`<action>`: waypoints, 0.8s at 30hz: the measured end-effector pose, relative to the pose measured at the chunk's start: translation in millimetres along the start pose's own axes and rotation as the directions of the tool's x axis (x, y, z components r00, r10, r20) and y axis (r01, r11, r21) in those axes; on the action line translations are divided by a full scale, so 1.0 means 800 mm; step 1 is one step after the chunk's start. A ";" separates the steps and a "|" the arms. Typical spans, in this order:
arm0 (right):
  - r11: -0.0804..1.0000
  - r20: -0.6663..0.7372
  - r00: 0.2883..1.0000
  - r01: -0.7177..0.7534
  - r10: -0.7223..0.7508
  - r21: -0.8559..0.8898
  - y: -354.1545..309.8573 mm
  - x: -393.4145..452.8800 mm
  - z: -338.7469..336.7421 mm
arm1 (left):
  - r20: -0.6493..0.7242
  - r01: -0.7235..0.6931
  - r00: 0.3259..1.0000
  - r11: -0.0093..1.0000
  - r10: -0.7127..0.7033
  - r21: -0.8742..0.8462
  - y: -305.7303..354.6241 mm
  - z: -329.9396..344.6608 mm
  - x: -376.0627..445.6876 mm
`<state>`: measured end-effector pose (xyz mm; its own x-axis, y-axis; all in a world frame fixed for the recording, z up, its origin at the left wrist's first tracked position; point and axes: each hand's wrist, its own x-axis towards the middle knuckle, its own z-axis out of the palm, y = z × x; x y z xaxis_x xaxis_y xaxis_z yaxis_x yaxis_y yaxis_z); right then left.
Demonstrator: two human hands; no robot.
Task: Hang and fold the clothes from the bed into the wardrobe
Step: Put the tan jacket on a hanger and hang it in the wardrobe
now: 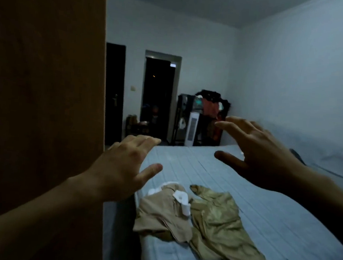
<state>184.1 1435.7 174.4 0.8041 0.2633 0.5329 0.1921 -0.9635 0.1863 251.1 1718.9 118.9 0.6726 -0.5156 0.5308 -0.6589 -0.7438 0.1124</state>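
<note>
Here, both hands were raised above the bed (243, 198), and neither had hold of anything. The left hand (121, 167) hung over the bed's near left edge, just beside the brown wardrobe panel (40, 97), its grip wide and loose: fingers straight and held together, thumb splayed out toward the bed's middle. The right hand (256, 149) hovered higher, over the bed's far half, its grip likewise slack, with fingers spread and only slightly bent, thumb pointing left across the bed.

The clothes lay on the bed's near part, below and between the two hands and well apart from both. A tan garment (158, 218) sat crumpled close to the bed's left edge, with a white tag or label (183, 201) on its upper right portion and a bit of white cloth showing at its far end. Touching it on the side toward the bed's middle was an olive-gold garment (220, 227), spread flatter and reaching closer to the bed's near end. The bed's cover was pale blue with quilted lines running across it.

Beyond the bed's far end stood a dark rack (209, 116) heaped with clothing, a slim white appliance (191, 129) beside it, and further left a dark open doorway (157, 95).
</note>
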 end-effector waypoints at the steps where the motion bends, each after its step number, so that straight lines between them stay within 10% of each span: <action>1: 1.000 0.028 0.999 -0.027 0.027 0.000 -0.002 -0.007 0.013 | 0.014 -0.002 1.000 0.999 0.003 -0.034 -0.006 0.014 -0.004; 24: 0.915 0.281 0.899 -0.382 0.335 0.130 0.115 -0.107 0.215 | 0.211 -0.052 0.970 0.947 0.124 -0.316 0.028 0.234 0.069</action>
<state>229.5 1316.1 4.1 0.9456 -0.0998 0.3097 -0.0582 -0.9883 -0.1409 336.5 1594.0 -6.2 0.6415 -0.6818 0.3516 -0.7658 -0.5429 0.3446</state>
